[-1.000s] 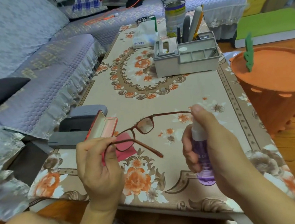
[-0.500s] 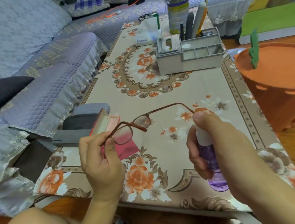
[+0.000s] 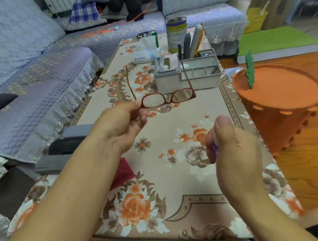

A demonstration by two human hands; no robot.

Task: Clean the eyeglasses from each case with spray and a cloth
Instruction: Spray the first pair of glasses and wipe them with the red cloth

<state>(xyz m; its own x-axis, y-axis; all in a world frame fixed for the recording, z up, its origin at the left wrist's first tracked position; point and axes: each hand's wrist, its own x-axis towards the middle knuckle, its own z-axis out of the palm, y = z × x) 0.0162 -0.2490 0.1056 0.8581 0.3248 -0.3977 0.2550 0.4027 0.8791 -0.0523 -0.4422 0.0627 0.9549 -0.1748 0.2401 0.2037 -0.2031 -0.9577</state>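
Note:
My left hand [image 3: 124,123] pinches the left corner of a pair of brown-framed eyeglasses [image 3: 168,98], held up over the table with the lenses facing me and both temples pointing away. My right hand [image 3: 231,150] grips a small purple spray bottle [image 3: 214,151], thumb on top of its white nozzle, below and to the right of the glasses. A red cloth [image 3: 123,172] lies on the table under my left forearm. Dark grey eyeglass cases [image 3: 67,144] sit at the table's left edge, partly hidden by my arm.
A grey desk organiser [image 3: 187,76] with pens stands mid-table, with a tissue pack [image 3: 146,49] and a tin can [image 3: 176,33] behind it. An orange carrot-shaped basket [image 3: 280,107] stands at the right. A blue-covered sofa [image 3: 36,73] runs along the left.
My left hand has lifted the glasses up and away and turned them so the lenses face me. My right hand with the bottle has risen slightly. The red case is now hidden.

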